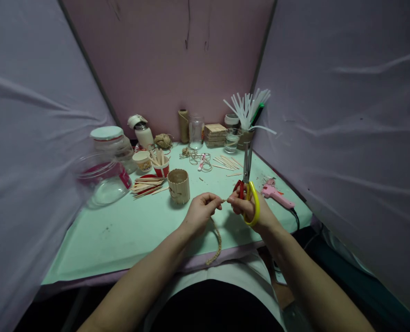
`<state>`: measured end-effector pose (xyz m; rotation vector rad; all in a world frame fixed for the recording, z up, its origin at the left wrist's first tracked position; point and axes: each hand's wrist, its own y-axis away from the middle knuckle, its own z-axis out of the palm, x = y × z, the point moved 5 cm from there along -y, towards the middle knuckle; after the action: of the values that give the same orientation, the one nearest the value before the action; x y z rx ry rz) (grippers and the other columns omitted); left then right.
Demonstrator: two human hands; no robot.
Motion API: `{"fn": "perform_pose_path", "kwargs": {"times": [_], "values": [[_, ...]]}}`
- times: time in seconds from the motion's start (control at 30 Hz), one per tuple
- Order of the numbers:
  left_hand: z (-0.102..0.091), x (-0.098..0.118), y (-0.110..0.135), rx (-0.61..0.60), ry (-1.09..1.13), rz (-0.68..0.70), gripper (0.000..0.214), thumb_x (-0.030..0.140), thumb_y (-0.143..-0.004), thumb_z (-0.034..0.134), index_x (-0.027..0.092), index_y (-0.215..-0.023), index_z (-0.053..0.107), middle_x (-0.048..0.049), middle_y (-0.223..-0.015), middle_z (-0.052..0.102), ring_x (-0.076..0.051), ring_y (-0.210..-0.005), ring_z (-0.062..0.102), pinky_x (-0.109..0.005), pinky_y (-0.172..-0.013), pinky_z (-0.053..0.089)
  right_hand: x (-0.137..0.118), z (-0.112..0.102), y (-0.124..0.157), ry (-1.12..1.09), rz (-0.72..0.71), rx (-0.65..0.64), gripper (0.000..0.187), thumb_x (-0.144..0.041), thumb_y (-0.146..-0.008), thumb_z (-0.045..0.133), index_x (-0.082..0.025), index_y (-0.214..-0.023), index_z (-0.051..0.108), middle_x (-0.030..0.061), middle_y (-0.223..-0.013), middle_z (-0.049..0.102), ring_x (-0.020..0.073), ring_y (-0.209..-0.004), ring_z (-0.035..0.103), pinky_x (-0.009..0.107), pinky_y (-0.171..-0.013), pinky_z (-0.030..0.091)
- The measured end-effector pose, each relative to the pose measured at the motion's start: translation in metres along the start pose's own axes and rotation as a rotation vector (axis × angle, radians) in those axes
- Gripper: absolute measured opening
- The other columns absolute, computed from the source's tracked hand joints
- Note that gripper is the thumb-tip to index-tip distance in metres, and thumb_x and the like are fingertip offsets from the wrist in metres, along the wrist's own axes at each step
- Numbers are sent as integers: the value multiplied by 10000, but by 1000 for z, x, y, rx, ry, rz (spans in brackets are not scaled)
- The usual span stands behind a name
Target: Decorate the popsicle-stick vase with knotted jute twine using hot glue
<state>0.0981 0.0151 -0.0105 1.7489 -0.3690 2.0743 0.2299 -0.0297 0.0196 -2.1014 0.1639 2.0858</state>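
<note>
Between thumb and fingers, my left hand (pixel 203 210) pinches a braided jute cord (pixel 219 237). The cord's tail hangs below that hand over the table's front edge. My right hand (pixel 244 207) is closed round scissors (pixel 247 170) with red and yellow handles, blades pointing up and away. Its thumb and forefinger also pinch the cord's short end, close to my left fingertips. Left of my hands stands a cup-shaped holder (pixel 179 186) covered in wooden sticks. The parts of the scissor handles under my fingers are hidden.
A pink glue gun (pixel 277 196) lies at the right with its cable over the edge. Craft sticks (pixel 146 186) and a large clear jar (pixel 103 182) are at the left. Loose twine (pixel 193 157), thin sticks (pixel 227 162) and a glass jar (pixel 196 131) stand or lie farther back.
</note>
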Motion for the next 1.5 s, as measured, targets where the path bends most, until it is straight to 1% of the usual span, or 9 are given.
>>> {"fn": "perform_pose_path", "kwargs": {"times": [0.13,0.23,0.4,0.43,0.57,0.73,1.0,1.2,1.5], "values": [[-2,-8,0,-51,40,-117,317,435,-656,727,141,-688,612,21,-604,575,-40,-445,307,-232,-452,174,7,-1,-6,-20,8,-5,366,-377,-620,715,-217,-718,401,-67,-543,482,89,-451,404,242,-450,294],[-3,-7,1,-72,-8,-142,311,425,-651,738,133,-707,646,15,-617,581,-34,-444,303,-232,-450,165,11,-1,-11,43,-6,-2,390,-410,-631,728,-213,-747,413,-61,-583,496,89,-485,413,241,-472,307],[-14,4,-6,82,114,-59,297,383,-620,763,132,-742,662,12,-629,580,-31,-457,331,-211,-453,208,9,-13,1,169,3,86,394,-524,-723,646,-217,-826,421,-65,-659,444,94,-548,397,244,-522,340],[-16,5,-8,119,163,-50,303,377,-610,771,133,-749,656,12,-630,579,-28,-455,328,-206,-451,211,6,-15,9,219,10,57,390,-549,-748,612,-219,-815,414,-67,-650,422,97,-552,387,246,-529,342],[-23,10,-17,190,284,-2,310,347,-588,789,132,-745,631,10,-631,571,-23,-453,323,-194,-435,195,0,-15,47,425,85,-206,385,-594,-844,463,-223,-766,395,-51,-623,423,111,-563,382,253,-529,345],[-19,10,-20,180,282,9,301,336,-594,786,133,-733,612,15,-611,558,-25,-449,336,-192,-426,196,6,-17,71,543,222,-290,413,-610,-858,444,-221,-735,380,-55,-625,403,98,-546,366,232,-499,330],[-15,0,-20,46,74,-32,299,395,-637,748,138,-737,632,-7,-656,609,-34,-446,335,-212,-439,222,12,-8,47,504,231,-253,462,-660,-807,497,-222,-685,418,-42,-554,446,113,-511,379,242,-463,300],[-24,-7,-25,52,-66,-25,309,420,-673,701,137,-791,660,-29,-702,648,-54,-463,343,-225,-452,224,15,-5,38,528,222,-250,442,-631,-801,536,-220,-670,437,-50,-522,436,108,-482,363,239,-440,269],[-25,-1,-23,19,-194,-38,303,431,-665,685,134,-725,676,-16,-646,618,-59,-462,327,-231,-466,224,23,-9,30,643,202,-268,453,-630,-808,516,-211,-667,420,-47,-555,430,108,-529,359,238,-480,268]]}}
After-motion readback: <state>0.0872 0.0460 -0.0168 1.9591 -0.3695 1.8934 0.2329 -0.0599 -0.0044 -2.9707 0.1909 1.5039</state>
